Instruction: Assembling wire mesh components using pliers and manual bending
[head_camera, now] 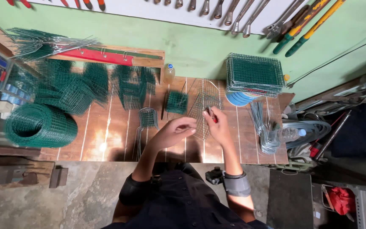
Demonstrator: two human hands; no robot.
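Over a wooden workbench (106,135), my left hand (175,130) pinches the edge of a silvery wire mesh piece (203,104) that lies tilted on the boards. My right hand (217,123) grips a small red-handled tool (211,113) held against the same mesh. A small folded green mesh piece (176,102) sits just behind my left hand, and a bent wire mesh form (147,118) stands to its left.
A green mesh roll (39,125) lies at the bench's left, with loose green mesh sheets (70,87) behind it. A stack of green mesh panels (254,74) rests at back right. Plastic bottles (169,73) (291,134), wire bundles (262,127) and wall-hung wrenches (234,12) surround.
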